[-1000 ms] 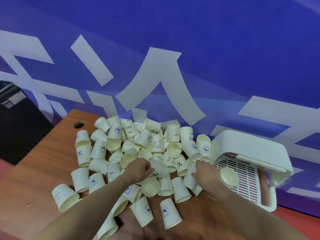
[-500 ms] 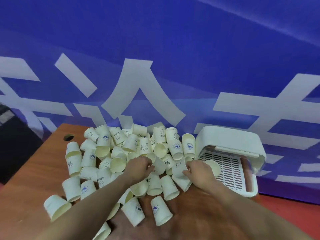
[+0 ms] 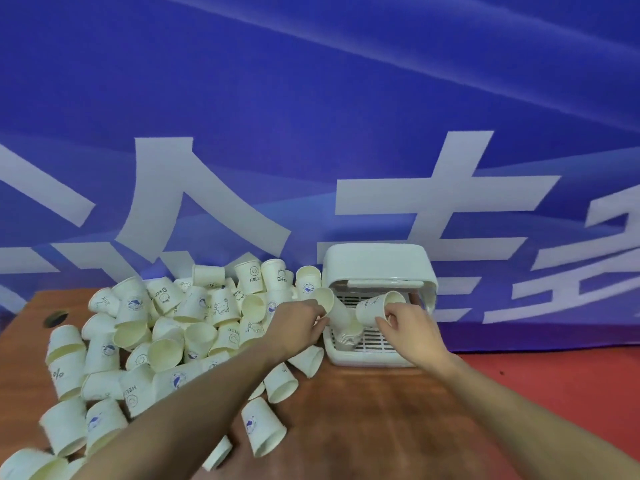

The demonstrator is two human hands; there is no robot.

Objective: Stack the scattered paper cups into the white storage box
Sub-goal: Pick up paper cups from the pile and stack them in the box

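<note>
Head view: loose cups (image 3: 194,327) read "HELLO" and "Bear". The left hand (image 3: 298,323) and right hand (image 3: 405,323) each grip a cup over the box (image 3: 377,268) at the table (image 3: 363,427) edge.

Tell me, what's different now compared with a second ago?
Both hands left the heap and moved right to the white storage box. The left hand now holds a cup at the box's opening; the right hand grips another cup over the slatted tray. A short stack of cups now stands inside. The camera view shifted too. The heap of cups on the wooden table looks unchanged.
</note>
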